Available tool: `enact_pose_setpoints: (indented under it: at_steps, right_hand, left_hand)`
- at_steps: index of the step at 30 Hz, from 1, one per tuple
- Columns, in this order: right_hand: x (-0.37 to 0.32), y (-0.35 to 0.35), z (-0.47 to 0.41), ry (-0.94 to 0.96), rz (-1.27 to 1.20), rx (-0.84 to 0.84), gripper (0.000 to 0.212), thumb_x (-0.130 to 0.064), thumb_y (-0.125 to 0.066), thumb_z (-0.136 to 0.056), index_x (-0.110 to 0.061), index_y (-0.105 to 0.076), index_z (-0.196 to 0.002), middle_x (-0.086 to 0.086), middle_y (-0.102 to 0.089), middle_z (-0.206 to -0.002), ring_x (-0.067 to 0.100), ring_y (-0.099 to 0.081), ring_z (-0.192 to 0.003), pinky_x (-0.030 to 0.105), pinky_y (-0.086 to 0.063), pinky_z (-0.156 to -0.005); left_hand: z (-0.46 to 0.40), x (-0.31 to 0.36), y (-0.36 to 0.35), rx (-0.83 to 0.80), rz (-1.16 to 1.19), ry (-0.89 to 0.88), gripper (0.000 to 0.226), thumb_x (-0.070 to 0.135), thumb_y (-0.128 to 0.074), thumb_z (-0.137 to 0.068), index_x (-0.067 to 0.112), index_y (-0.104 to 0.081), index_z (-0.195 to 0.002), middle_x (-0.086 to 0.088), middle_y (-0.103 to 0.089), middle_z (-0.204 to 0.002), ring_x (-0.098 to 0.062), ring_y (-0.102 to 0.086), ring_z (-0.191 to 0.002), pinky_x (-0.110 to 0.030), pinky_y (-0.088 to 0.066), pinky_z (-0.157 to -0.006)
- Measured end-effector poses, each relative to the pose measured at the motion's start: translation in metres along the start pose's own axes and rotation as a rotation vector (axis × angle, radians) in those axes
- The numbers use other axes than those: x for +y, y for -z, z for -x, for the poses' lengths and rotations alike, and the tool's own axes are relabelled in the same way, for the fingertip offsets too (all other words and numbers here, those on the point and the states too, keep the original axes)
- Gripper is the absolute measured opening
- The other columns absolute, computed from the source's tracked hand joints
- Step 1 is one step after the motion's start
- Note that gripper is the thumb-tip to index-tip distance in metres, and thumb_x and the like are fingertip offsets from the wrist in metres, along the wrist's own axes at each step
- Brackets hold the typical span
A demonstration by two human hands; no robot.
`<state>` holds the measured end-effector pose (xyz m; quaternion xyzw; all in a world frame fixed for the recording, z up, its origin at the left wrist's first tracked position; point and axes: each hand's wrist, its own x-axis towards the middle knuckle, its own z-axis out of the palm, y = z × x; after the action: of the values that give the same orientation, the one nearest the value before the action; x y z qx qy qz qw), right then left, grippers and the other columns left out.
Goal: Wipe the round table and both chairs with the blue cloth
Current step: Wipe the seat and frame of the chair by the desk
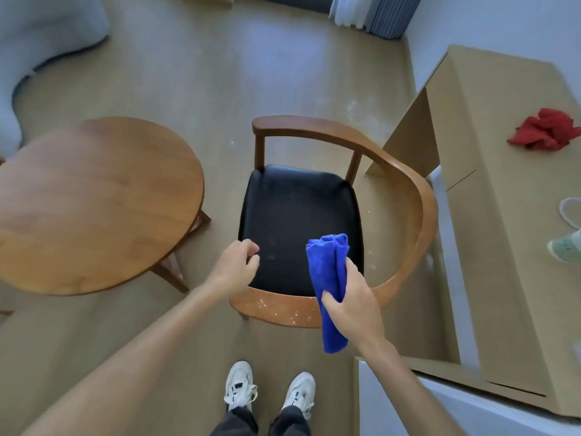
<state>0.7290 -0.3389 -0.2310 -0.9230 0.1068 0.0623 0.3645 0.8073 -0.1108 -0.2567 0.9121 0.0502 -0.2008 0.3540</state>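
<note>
Your right hand [349, 305] grips the blue cloth [330, 287] around its middle, fingers and thumb curled round the folded bundle. One end of the cloth sticks up past your fingers over the near right corner of the chair's [405, 171] black seat [298, 215]; the other end hangs down below your hand, in front of the chair's wooden front rail [273, 306]. That rail, just left of your right hand, carries pale specks.

Your left hand [235, 265] holds nothing. Its fingers are loosely curled, and it hovers at the near left corner of the seat; you cannot tell whether it touches the seat edge. The two hands sit on either side of the seat's front, with bare black cushion between them.

The chair's curved back rail sweeps round beyond and to the right of your right hand. The round table [94, 206] stands to the left of your left hand, just beside the chair but apart from it.

Well to the right of your right hand, a cabinet [490, 171] holds a crumpled red cloth [545, 130]. Your white shoes [267, 388] show below both hands, on the floor [220, 73].
</note>
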Motion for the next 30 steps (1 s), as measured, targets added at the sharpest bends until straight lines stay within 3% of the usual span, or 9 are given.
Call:
enact_pose_setpoints:
  at_steps: [3, 6, 10, 13, 16, 21, 24, 26, 30]
  right_hand:
    - [0.027, -0.047, 0.004, 0.008, 0.223, 0.099, 0.073, -0.021, -0.068, -0.078, -0.015, -0.037, -0.144, -0.002, -0.053, -0.116, 0.02, -0.052, -0.095, 0.035, -0.05, -0.077]
    - [0.041, -0.093, 0.004, -0.01, 0.459, 0.219, 0.061, -0.026, -0.077, -0.068, -0.007, -0.06, -0.123, 0.012, -0.061, -0.099, 0.031, -0.054, -0.079, 0.039, -0.05, -0.064]
    - [0.019, -0.147, 0.011, 0.063, 0.459, 0.264, 0.051, -0.037, -0.071, -0.072, -0.014, -0.062, -0.117, 0.007, -0.059, -0.094, 0.026, -0.051, -0.072, 0.034, -0.046, -0.058]
    - [0.017, -0.157, 0.015, 0.256, 0.471, 0.238, 0.045, -0.027, -0.065, -0.073, -0.02, -0.059, -0.117, 0.007, -0.059, -0.097, 0.024, -0.048, -0.069, 0.032, -0.039, -0.056]
    - [0.056, -0.115, 0.001, 0.332, 0.518, 0.265, 0.049, -0.016, -0.073, -0.065, -0.018, -0.066, -0.113, 0.01, -0.061, -0.094, 0.027, -0.052, -0.067, 0.033, -0.042, -0.055]
    - [0.147, -0.019, -0.02, -0.159, 0.519, 0.371, 0.052, -0.009, -0.075, -0.073, -0.004, -0.06, -0.122, 0.021, -0.058, -0.102, 0.039, -0.056, -0.085, 0.045, -0.05, -0.067]
    - [0.147, -0.019, -0.024, -0.413, 0.339, 0.453, 0.047, -0.012, -0.068, -0.082, -0.003, -0.054, -0.127, 0.023, -0.053, -0.106, 0.041, -0.053, -0.095, 0.049, -0.048, -0.079]
    - [0.123, -0.048, -0.01, -0.312, 0.373, 0.487, 0.049, -0.008, -0.07, -0.073, -0.003, -0.059, -0.121, 0.021, -0.054, -0.101, 0.038, -0.052, -0.087, 0.045, -0.049, -0.073]
    - [0.038, -0.139, 0.036, -0.025, 0.312, 0.298, 0.055, -0.012, -0.074, -0.065, -0.013, -0.061, -0.119, 0.011, -0.058, -0.102, 0.025, -0.052, -0.079, 0.034, -0.049, -0.062]
  left_hand:
    - [0.001, -0.046, -0.028, 0.055, -0.05, 0.043, 0.026, 0.021, -0.047, -0.098, 0.014, -0.058, -0.121, -0.003, -0.053, -0.123, -0.021, -0.05, -0.116, -0.036, -0.041, -0.101]
    - [0.005, -0.084, -0.051, 0.099, -0.058, 0.075, 0.024, 0.019, -0.049, -0.097, 0.012, -0.06, -0.117, -0.004, -0.053, -0.122, -0.024, -0.047, -0.117, -0.041, -0.038, -0.103]
    - [-0.001, -0.107, -0.067, 0.172, -0.016, 0.15, 0.02, 0.014, -0.048, -0.096, 0.006, -0.062, -0.108, -0.012, -0.056, -0.113, -0.03, -0.05, -0.113, -0.042, -0.037, -0.1]
    - [-0.009, -0.103, -0.071, 0.205, 0.02, 0.185, 0.02, 0.013, -0.046, -0.097, 0.005, -0.062, -0.107, -0.017, -0.057, -0.112, -0.034, -0.049, -0.113, -0.044, -0.037, -0.098]
    - [-0.019, -0.09, -0.068, 0.19, -0.058, 0.112, 0.022, 0.017, -0.043, -0.099, 0.008, -0.061, -0.109, -0.013, -0.056, -0.116, -0.032, -0.047, -0.115, -0.048, -0.036, -0.1]
    - [-0.021, -0.066, -0.07, 0.178, -0.218, -0.024, 0.03, 0.022, -0.043, -0.099, 0.009, -0.058, -0.122, -0.007, -0.052, -0.131, -0.026, -0.043, -0.125, -0.045, -0.031, -0.103]
    - [-0.014, -0.065, -0.078, 0.17, -0.266, -0.065, 0.033, 0.023, -0.045, -0.099, 0.009, -0.057, -0.126, -0.005, -0.049, -0.137, -0.023, -0.039, -0.132, -0.043, -0.028, -0.107]
    - [-0.011, -0.07, -0.08, 0.186, -0.253, -0.058, 0.033, 0.022, -0.045, -0.099, 0.009, -0.056, -0.127, -0.006, -0.048, -0.138, -0.022, -0.038, -0.133, -0.043, -0.026, -0.108]
    - [-0.01, -0.082, -0.076, 0.245, -0.186, 0.037, 0.033, 0.026, -0.039, -0.102, 0.012, -0.055, -0.127, -0.007, -0.048, -0.139, -0.024, -0.037, -0.133, -0.046, -0.025, -0.109]
